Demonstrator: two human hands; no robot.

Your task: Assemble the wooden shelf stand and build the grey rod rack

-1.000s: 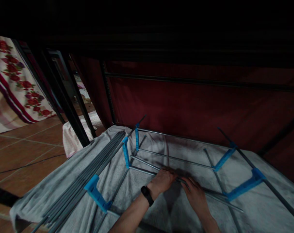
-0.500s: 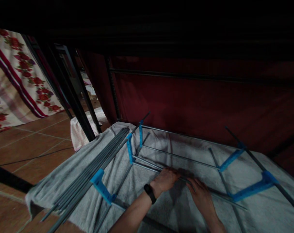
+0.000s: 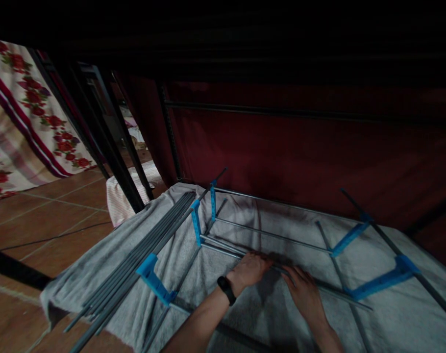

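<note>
Both hands, left hand (image 3: 249, 270) and right hand (image 3: 304, 293), are gripping one thin rod (image 3: 223, 250); uneven pushing risks popping it from the blue bracket (image 3: 196, 223).

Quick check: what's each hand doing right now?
Left hand: curled over a grey metal rod, apparently gripping it.
Right hand: resting on the same rod; grip cannot be told.
</note>
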